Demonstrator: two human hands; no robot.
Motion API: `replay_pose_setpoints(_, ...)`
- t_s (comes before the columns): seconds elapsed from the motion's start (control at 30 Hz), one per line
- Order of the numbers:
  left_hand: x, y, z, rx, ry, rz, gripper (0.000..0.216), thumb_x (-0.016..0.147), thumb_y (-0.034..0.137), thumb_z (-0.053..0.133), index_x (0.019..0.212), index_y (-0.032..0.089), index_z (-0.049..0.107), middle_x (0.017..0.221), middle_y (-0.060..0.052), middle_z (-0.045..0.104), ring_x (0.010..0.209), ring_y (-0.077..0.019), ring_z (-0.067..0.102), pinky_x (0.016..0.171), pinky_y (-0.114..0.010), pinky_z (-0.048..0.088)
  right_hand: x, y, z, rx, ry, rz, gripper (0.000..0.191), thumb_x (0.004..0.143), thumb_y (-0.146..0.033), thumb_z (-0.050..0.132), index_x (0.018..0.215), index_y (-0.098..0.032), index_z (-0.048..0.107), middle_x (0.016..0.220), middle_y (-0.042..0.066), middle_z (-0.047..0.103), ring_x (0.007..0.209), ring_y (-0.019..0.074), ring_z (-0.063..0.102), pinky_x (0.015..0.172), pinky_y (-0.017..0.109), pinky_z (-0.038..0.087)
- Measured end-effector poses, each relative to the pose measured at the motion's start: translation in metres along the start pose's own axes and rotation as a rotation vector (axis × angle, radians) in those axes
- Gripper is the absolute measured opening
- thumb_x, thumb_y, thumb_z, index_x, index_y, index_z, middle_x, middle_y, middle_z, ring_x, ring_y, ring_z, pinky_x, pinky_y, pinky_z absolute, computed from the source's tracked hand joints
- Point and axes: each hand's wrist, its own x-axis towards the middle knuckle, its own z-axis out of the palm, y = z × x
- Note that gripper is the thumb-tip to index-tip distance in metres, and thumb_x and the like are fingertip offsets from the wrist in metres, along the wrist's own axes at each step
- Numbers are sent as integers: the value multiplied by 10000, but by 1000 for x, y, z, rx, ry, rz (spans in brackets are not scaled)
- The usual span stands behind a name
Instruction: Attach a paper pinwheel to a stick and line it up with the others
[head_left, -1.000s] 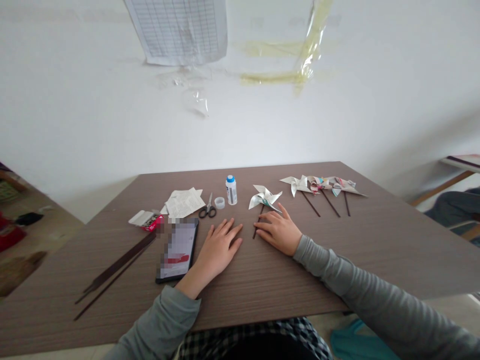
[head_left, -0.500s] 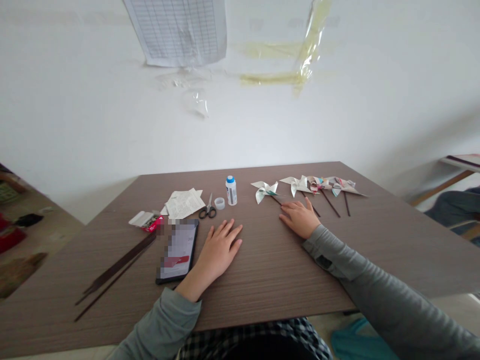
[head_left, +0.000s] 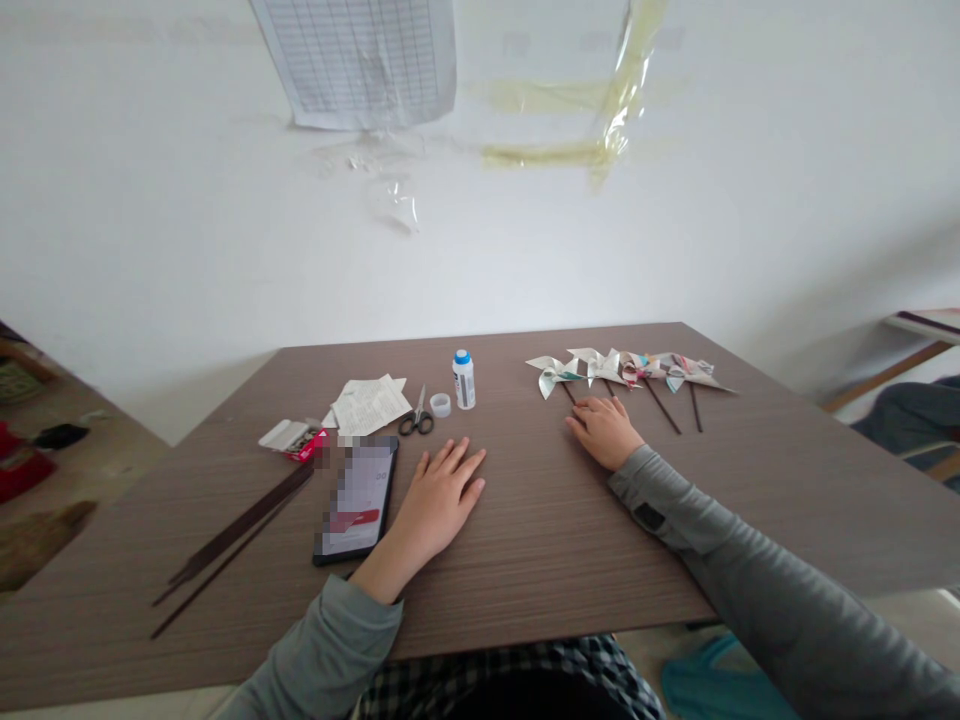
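My left hand [head_left: 439, 495] lies palm down on the table, fingers stretched and spread, just right of a smartphone [head_left: 358, 500]. On the right, my right hand [head_left: 606, 432] has its fingers over the stick of the leftmost paper pinwheel [head_left: 553, 374] and seems to grip it; the lower stick is hidden under the hand. Beyond it, several more paper pinwheels on dark sticks lie in a row, among them a white one [head_left: 598, 365] and a multicoloured one [head_left: 694, 370]. Their blades overlap.
A white bottle with a blue cap [head_left: 464, 382], a small clear ring-shaped piece [head_left: 441, 405] and black-handled scissors [head_left: 417, 420] sit mid-table. Paper sheets [head_left: 371, 405], an open red-and-white box [head_left: 296, 438] and dark sticks [head_left: 240, 525] lie left. A wall [head_left: 480, 270] closes the back.
The leftmost pinwheel has shifted right, closer to the others, with my right hand moving slightly right and its fingers drawing in. My left hand stays in place.
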Motion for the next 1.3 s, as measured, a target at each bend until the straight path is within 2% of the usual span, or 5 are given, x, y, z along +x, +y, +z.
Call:
replay_pose_setpoints(0.3,-2,-2,1,-21,28,1,607,1308,350,617,1906,338,724,2066,-148,577,1961,-407,512,1606,-742,420,-8,-16,8,133,178,-204,520,1285,-342,604,1721,-222,861,1833,240,782,1651,473,755,1450,756,605)
replay_pose_setpoints(0.73,-11,-7,-14,-40,147,16,482,1244,322,732,1693,249,892,1831,-201,821,1741,-423,770,1504,-702,598,-19,-55,12,185,-193,-313,667,1319,-458,611,1950,-247,664,2057,197,552,1950,438,505,1600,782,403)
replay_pose_setpoints(0.87,-25,-33,-25,-50,311,55,413,1242,345,677,1530,280,965,1668,-152,923,1545,-373,885,1413,-629,689,-18,-55,12,195,-185,-318,657,1310,-445,622,1939,-267,680,2051,192,561,1941,444,520,1595,801,400)
replay_pose_setpoints(1.03,-55,-83,-28,-13,514,-89,472,1201,366,639,1564,329,939,1746,-132,876,1694,-430,774,1471,-758,604,-18,-53,15,202,-146,-328,632,1298,-433,648,1913,-302,715,2024,187,606,1914,442,564,1572,804,443)
replay_pose_setpoints(1.3,-90,-147,-3,-78,546,-175,568,1108,326,594,1578,316,913,1818,-109,823,1747,-412,731,1503,-685,604,-17,-52,20,197,-108,-342,614,1293,-457,653,1887,-329,744,2003,169,644,1880,439,606,1554,784,486)
